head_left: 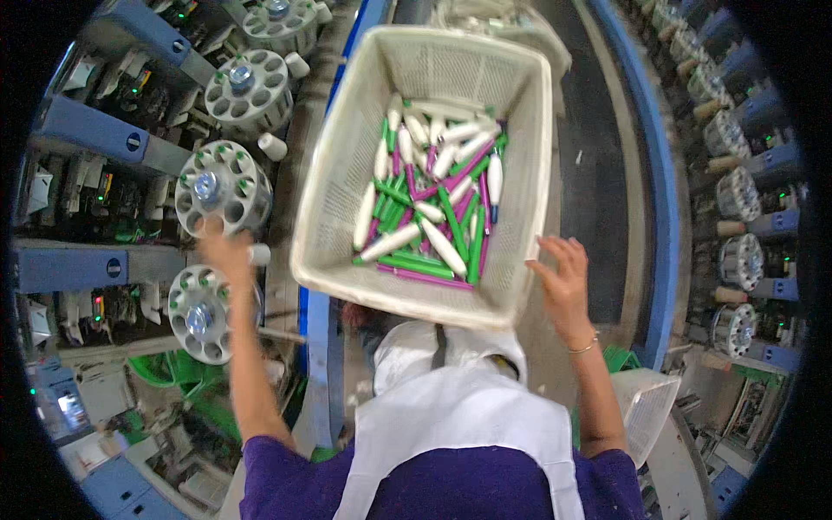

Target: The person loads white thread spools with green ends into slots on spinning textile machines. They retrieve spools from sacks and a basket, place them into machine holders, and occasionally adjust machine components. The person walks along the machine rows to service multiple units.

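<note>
A cream plastic basket with perforated walls is in front of me. In it lie white yarn bobbins on tapered tubes, mixed with bare green tubes and purple tubes. My right hand is at the basket's near right corner, fingers apart and thumb by the rim; whether it touches I cannot tell. My left hand, smeared by motion, reaches to the near edge of a round grey bobbin magazine on the left machine. Its fingers are too blurred to read.
Another round magazine sits nearer me on the left, with more farther along. Small white cones stand beside them. A blue rail edges the aisle on the right, before a second row of machines. A white basket is at lower right.
</note>
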Available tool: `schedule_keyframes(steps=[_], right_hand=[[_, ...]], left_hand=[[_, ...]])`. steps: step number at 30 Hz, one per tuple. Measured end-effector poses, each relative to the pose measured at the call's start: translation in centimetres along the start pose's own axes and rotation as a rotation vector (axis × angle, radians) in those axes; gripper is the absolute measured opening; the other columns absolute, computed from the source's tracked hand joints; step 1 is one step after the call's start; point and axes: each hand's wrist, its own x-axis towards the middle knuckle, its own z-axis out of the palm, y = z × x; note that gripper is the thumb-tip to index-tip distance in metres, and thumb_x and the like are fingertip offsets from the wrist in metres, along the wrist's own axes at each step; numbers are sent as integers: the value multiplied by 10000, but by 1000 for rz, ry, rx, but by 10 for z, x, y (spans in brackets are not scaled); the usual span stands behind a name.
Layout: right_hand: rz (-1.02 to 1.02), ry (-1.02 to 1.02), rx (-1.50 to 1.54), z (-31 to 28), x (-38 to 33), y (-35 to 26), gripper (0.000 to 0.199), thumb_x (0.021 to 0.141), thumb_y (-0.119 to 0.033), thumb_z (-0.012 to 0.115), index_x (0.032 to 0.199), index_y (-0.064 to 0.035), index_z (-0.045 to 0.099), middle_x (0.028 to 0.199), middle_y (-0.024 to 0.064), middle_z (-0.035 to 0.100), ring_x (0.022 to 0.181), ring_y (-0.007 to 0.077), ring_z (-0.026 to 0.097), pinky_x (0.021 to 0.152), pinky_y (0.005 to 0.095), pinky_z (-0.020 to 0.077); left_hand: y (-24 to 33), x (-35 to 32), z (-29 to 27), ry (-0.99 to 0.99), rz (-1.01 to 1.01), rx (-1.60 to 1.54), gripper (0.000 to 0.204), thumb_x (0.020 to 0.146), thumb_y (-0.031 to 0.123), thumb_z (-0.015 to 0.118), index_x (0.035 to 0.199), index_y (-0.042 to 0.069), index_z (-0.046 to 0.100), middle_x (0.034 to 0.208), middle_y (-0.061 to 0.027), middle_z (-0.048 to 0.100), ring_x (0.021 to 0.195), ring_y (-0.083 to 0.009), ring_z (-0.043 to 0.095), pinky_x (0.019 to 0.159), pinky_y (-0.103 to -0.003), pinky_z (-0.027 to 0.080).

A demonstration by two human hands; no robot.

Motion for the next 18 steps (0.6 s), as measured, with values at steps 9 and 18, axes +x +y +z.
schedule_keyframes(steps=[9, 18], right_hand=[[876, -135, 139, -121, -245, 112, 208, 837, 69, 522, 1007, -6, 615, 1184, 172, 576, 1088, 332, 555, 935, 375, 439], [686, -510, 113, -135, -243, 171, 253, 800, 97, 520, 1016, 4, 615, 1043, 169, 614, 944, 344, 588, 831, 392, 473]], left_hand=[[316, -89, 167, -527, 534, -364, 358, 753, 24, 556, 1110, 30, 572, 1037, -175, 591, 1030, -349, 558, 861, -423, 466], [365, -137, 303, -749, 82, -256, 242, 797, 21, 513, 1034, 5, 564, 1103, -198, 591, 1042, -369, 562, 850, -469, 476]])
